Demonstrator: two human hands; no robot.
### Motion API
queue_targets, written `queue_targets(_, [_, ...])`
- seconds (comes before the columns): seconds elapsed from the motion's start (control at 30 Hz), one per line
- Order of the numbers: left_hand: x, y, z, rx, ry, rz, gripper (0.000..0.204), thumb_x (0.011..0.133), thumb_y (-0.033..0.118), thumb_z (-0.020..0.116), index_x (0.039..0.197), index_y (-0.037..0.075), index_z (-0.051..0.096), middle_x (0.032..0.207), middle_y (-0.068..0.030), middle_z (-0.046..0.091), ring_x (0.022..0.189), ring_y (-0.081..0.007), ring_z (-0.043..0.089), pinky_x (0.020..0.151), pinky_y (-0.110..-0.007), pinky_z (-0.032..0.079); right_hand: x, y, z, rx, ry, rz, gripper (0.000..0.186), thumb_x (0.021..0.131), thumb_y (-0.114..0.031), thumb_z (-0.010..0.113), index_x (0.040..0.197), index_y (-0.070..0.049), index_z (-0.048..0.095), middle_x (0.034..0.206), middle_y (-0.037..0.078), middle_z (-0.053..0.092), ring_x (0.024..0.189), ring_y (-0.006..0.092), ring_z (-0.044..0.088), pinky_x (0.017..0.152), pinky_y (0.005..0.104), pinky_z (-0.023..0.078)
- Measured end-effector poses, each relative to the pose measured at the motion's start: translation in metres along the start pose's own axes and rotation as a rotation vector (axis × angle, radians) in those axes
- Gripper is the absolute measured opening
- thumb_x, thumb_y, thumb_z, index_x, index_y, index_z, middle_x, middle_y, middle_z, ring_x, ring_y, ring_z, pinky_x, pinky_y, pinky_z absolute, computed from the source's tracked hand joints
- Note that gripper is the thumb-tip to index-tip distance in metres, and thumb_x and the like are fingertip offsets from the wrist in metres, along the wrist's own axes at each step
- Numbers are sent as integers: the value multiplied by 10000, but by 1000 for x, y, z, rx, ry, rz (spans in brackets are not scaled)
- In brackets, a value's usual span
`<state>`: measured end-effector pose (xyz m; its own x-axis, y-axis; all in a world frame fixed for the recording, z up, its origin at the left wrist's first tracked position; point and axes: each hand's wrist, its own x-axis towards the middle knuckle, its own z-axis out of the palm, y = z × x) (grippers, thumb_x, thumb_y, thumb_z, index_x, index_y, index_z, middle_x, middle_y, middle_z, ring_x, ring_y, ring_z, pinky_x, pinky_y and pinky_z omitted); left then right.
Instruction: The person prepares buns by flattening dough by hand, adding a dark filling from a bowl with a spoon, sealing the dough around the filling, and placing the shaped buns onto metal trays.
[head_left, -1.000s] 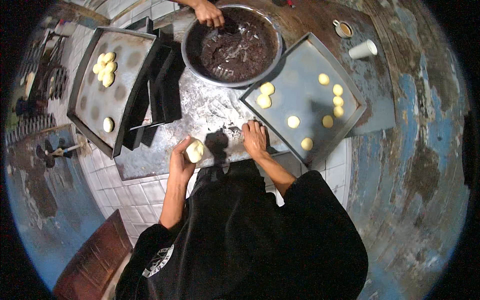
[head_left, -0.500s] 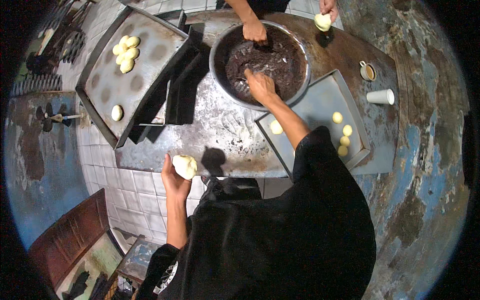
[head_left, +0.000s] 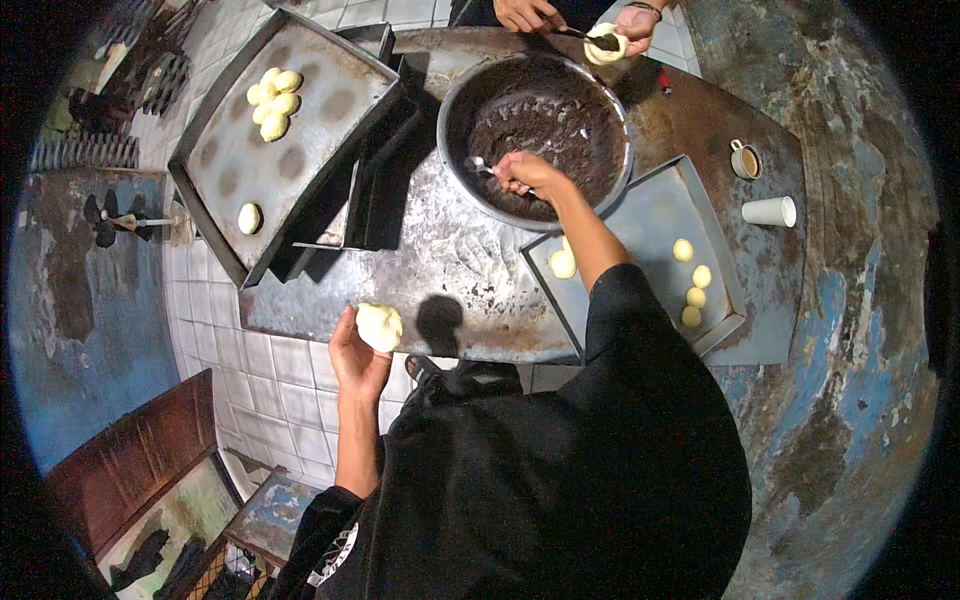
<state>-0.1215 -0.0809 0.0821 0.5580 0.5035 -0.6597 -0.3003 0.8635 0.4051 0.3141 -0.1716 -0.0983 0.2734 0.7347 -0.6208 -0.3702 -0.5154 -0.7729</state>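
Note:
My left hand [head_left: 360, 362] is closed round a pale, soft piece of dough [head_left: 380, 327], held up near the table's front edge. Over the large metal bowl [head_left: 448, 190], my right hand [head_left: 530, 177] grips a metal spoon [head_left: 480, 165]. Dark brown, crumbly filling [head_left: 545, 115] covers the inside of this bowl. Across the table, another person's hands [head_left: 636, 25] hold an opened dough piece [head_left: 597, 54] and a spoon with dark filling on it.
At left, a raised baking tray [head_left: 215, 180] carries a cluster of dough balls [head_left: 272, 100] and a single one [head_left: 250, 218]. Another tray [head_left: 720, 255] at right bears several balls. Beyond it are a cup of brown drink [head_left: 744, 160] and a white cup [head_left: 770, 211] on its side.
The other person's hand has left the bowl, and a loaded spoon is now at their dough. A spoon now shows in my right hand over the bowl. My left hand keeps its dough.

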Motion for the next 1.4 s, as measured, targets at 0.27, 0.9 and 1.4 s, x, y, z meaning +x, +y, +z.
queue_targets(0.27, [-3, 0, 27, 69, -115, -40, 316, 1012, 323, 587, 1117, 35, 667, 1131, -139, 724, 1059, -304, 693, 976, -447, 548, -3, -6, 35, -1012, 669, -463, 124, 897, -150, 688, 864, -66, 604, 816, 206, 705, 758, 391, 699, 653, 506, 518])
queue_targets(0.9, [16, -29, 82, -35, -430, -263, 364, 1063, 352, 521, 1166, 18, 621, 1154, -140, 699, 1108, -291, 650, 1066, -477, 471, -238, 88, 219, 354, 166, -480, 142, 916, -34, 716, 884, -64, 581, 880, -25, 601, 843, 78, 543, 782, 266, 456])
queue_targets(1.4, [9, 36, 38, -121, -549, -451, 446, 1064, 399, 490, 1200, -9, 608, 1224, -178, 682, 1166, -325, 640, 1085, -503, 456, -240, 155, 263, -661, 812, -132, 135, 945, -129, 630, 1019, -16, 633, 1009, 153, 714, 882, 360, 689, 777, 444, 531])
